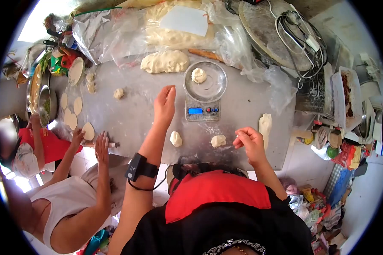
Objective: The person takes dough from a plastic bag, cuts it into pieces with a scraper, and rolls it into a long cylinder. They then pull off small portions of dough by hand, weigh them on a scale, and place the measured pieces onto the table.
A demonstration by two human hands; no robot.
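My left hand (165, 104) is over the steel table, left of a digital scale (203, 111), with its fingers stretched forward and nothing visible in them. On the scale sits a round metal pan (215, 87) holding one dough lump (198, 75). My right hand (250, 144) has its fingers curled together in a pinch; whatever they may hold is too small to make out. Close to that hand lie a dough piece (218, 140) on its left and a long dough strip (265, 127) on its right. Another dough piece (175, 139) rests below the scale, nearer my left forearm.
A large dough slab (165, 62) lies behind the scale, beside a wooden rolling pin (205, 54) and plastic sheeting (127, 40). At left, a co-worker's hands (101, 148) are near flattened dough rounds (78, 105). Cables (300, 42) lie at the back right.
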